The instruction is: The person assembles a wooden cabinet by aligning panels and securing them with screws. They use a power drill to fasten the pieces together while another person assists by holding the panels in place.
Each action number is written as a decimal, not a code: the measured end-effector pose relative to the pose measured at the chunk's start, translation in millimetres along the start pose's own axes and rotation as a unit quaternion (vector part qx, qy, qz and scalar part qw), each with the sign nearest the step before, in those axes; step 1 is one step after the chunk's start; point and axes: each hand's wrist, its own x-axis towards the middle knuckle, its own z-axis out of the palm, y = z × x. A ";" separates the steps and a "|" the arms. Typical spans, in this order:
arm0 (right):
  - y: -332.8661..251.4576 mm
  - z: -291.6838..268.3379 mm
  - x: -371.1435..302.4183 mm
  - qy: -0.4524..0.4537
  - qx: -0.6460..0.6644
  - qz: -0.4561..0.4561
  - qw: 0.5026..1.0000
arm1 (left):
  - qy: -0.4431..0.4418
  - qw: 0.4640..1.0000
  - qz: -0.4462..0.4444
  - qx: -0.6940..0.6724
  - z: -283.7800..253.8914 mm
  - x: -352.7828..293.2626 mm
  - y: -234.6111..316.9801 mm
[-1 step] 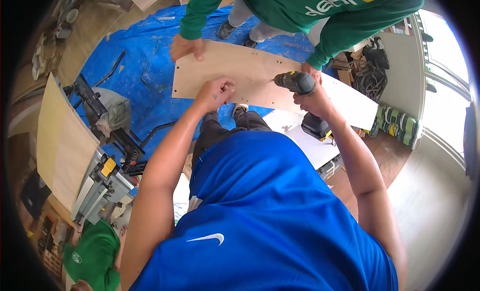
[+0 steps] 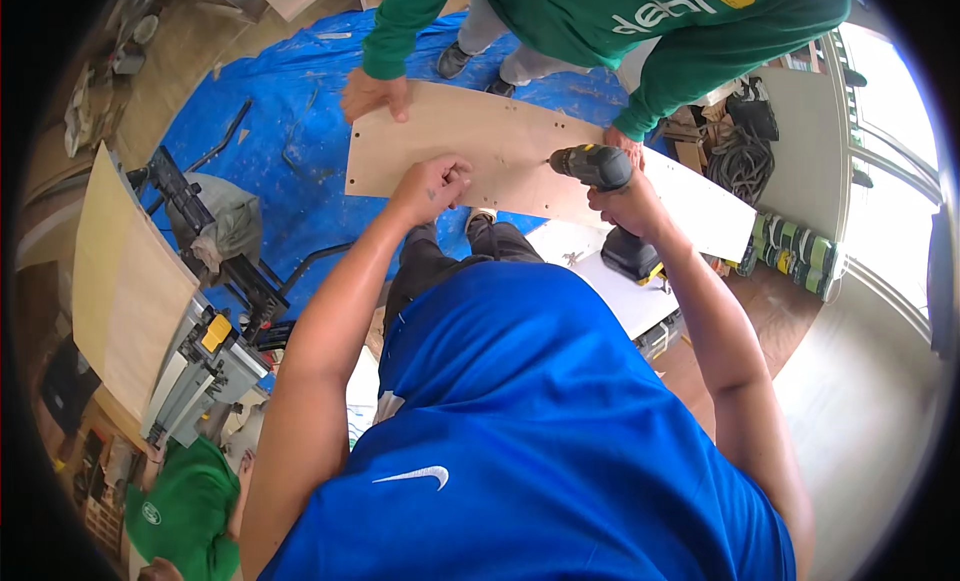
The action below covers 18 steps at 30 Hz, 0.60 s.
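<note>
My right hand [image 2: 630, 203] is wrapped round the handle of a black and yellow cordless drill [image 2: 590, 165]. The drill lies level over a long light plywood panel [image 2: 420, 131], its bit pointing left. Whether the tip touches the wood I cannot tell. My left hand [image 2: 432, 189] is closed over the panel's near side, fingers curled together; anything inside them is too small or hidden to make out. Several small dark holes dot the panel. Across from me, a person in a green sweatshirt holds it, one hand [image 2: 375, 96] on its left end and another hand [image 2: 625, 146] beyond the drill.
Blue sheeting [image 2: 300, 111] covers the floor. At left, a grey saw [image 2: 205, 366] stands beside a large wooden sheet [image 2: 130, 291] and a black stand [image 2: 180, 196]. A person in green [image 2: 190, 501] is at lower left. A white board [image 2: 625, 291] lies below the panel; coiled hose [image 2: 740, 161] sits at right.
</note>
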 end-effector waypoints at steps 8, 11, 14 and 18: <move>4.2 8.7 -9.3 0.028 0.033 -0.002 0.999 | 0.012 1.000 -0.003 0.022 0.8 -2.4 6.0; -0.3 12.9 -11.5 0.035 0.023 -0.002 0.999 | 0.007 1.000 -0.005 0.027 0.5 -1.7 4.8; 2.6 14.7 -9.8 0.043 0.005 0.007 0.999 | 0.014 1.000 -0.001 0.026 2.1 -0.7 2.3; -0.2 19.8 -13.3 0.055 -0.003 -0.013 0.998 | 0.006 0.999 -0.011 0.030 1.9 -1.9 6.4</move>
